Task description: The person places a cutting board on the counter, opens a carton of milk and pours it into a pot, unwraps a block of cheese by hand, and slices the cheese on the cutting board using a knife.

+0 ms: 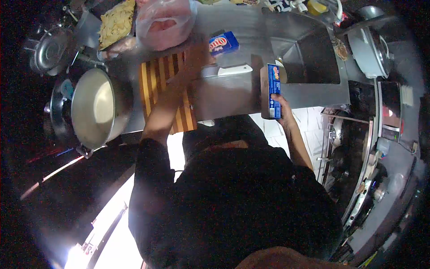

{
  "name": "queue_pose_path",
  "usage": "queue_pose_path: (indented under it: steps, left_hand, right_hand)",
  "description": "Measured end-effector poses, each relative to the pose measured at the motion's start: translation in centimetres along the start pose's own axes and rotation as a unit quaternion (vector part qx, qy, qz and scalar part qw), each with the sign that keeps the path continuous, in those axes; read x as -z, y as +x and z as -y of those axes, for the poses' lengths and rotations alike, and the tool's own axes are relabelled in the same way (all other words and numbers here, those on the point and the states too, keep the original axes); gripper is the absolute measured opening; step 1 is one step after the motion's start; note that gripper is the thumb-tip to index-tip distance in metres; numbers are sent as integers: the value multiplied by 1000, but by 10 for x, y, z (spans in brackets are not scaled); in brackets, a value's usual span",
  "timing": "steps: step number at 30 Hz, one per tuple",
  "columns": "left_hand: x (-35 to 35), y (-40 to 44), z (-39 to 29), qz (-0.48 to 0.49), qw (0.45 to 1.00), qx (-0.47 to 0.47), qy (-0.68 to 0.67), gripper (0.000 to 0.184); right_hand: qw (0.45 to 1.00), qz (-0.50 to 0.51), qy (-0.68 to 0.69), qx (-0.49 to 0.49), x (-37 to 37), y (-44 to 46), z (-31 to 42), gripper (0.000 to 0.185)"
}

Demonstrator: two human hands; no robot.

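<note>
My right hand [281,106] grips a blue box [274,85] with printed text, holding it upright near the counter's front edge, thumb on its face. My left hand [199,56] reaches across the striped wooden cutting board [182,117] and is smeared by motion, so its fingers cannot be made out. Just beyond it lies a second blue box [226,42] with red and white lettering. A knife with a white handle [236,70] rests on the metal counter beside the board, its blade partly covered by my left hand or forearm.
A large metal pot [94,107] stands left of the board. Behind are a plastic bag [165,27] with pinkish contents and a tray of pale cut pieces [117,24]. A sink [309,58] lies to the right, with a white pot [368,51] past it.
</note>
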State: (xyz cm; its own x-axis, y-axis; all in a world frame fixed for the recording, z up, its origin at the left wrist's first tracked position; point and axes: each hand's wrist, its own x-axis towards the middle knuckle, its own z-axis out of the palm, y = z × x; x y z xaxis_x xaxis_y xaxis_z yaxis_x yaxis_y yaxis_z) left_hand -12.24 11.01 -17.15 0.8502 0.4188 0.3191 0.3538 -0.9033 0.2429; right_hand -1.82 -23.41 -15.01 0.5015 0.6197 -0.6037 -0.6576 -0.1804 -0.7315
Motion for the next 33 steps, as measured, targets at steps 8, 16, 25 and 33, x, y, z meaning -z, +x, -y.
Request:
queue_pose_path:
  steps: [8,16,25,33]
  left_hand:
    - [-27,22,16,-3,995,6,-103,60]
    - [71,-155,-11,42,989,79,-117,32]
    - [38,-213,-1,13,988,148,-36,13]
    - [10,-165,-30,-67,876,216,-426,23]
  right_hand:
    - [998,6,60,5,13,-2,2,51]
    - [998,-40,34,29,18,7,-3,53]
    - [993,108,-17,-48,-69,14,9,48]
    - [966,141,-208,65,-125,3,2,69]
